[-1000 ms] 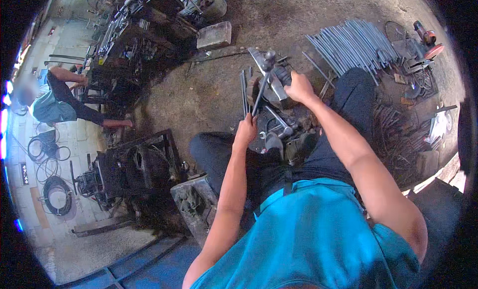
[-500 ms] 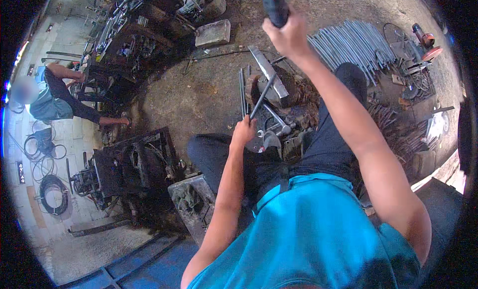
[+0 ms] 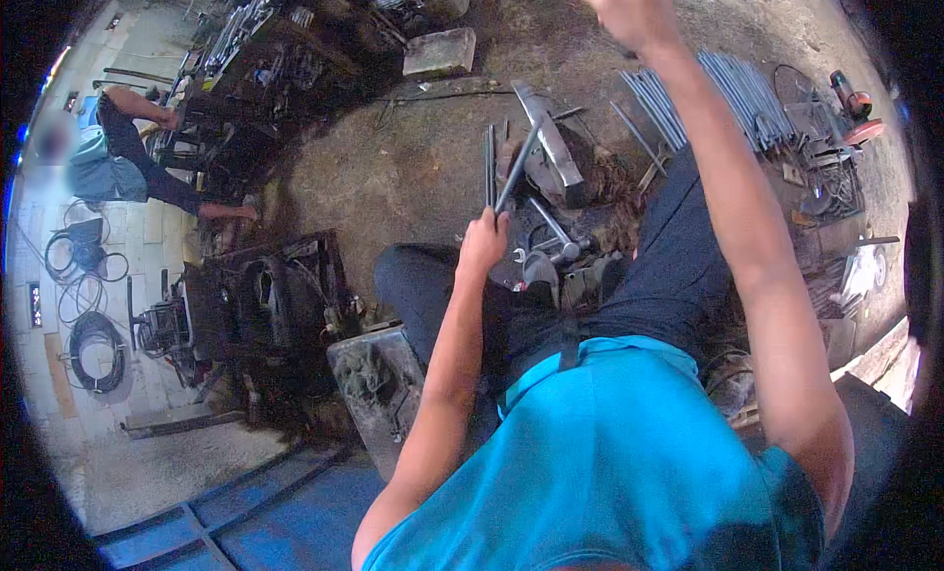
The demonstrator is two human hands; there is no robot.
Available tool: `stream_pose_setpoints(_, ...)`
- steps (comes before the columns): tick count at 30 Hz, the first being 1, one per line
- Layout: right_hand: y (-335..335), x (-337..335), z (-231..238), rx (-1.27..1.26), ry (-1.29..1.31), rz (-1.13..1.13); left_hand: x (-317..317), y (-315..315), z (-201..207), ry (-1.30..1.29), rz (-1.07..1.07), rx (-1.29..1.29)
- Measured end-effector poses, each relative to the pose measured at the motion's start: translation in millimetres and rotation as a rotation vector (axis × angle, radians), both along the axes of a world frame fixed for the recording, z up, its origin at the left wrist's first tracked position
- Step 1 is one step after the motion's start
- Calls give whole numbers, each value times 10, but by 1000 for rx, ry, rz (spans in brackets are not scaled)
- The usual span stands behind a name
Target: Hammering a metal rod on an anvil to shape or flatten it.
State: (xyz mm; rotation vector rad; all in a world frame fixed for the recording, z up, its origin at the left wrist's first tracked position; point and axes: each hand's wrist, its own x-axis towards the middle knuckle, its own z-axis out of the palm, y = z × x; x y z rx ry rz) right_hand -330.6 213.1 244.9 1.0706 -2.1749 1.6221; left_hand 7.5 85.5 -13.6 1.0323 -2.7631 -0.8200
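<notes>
My left hand (image 3: pixel 485 239) is closed around the near end of a slim metal rod (image 3: pixel 517 173). Its far tip meets a flat, pale metal bar (image 3: pixel 553 148), which lies slantwise over a dark round block. Raised at the top edge, my right hand (image 3: pixel 634 18) grips a dark tool; most of it is outside the picture or behind the hand, so its kind is unclear. Between my knees lie a metal tool with a thick cylindrical end (image 3: pixel 557 229) and a small open-ended wrench (image 3: pixel 520 257).
Many grey rods (image 3: pixel 733 99) lie in a row beyond my right knee, with an angle grinder (image 3: pixel 854 97) farther right. A dark machine (image 3: pixel 265 305) stands to my left. Another person (image 3: pixel 110 163) sits at the far left beside a cluttered bench (image 3: pixel 265 89).
My right hand has moved up and right with the dark tool, now largely out of the picture. The view has shifted slightly; my left hand keeps its hold on the rod.
</notes>
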Motion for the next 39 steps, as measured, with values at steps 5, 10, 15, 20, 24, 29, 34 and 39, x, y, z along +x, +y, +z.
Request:
stream_pose_setpoints(5,-167,147,397,-326,255,-33,-10,119,-145,-183,0,19)
stream_pose_setpoints(10,55,569,-1812,26,21,-39,20,71,-201,-177,-24,10)
stream_pose_setpoints(15,324,789,-2173,528,-313,-40,-73,93,66,-146,-53,-29)
stream_pose_setpoints(20,233,225,-1023,256,-179,-62,-170,236,194,-83,-80,-45)
stream_pose_setpoints(24,92,243,94,65,-17,-76,-31,126,-220,-116,-52,-26)
stream_pose_setpoints(29,-147,220,-152,-280,371,-90,-171,137,-162,-131,-36,-15)
stream_pose_setpoints(34,425,656,-2410,492,59,-92,-30,18,-348,-144,-31,89)
stream_pose_setpoints(39,659,673,-1983,872,-238,95,10,-150,-116,294,392,-33)
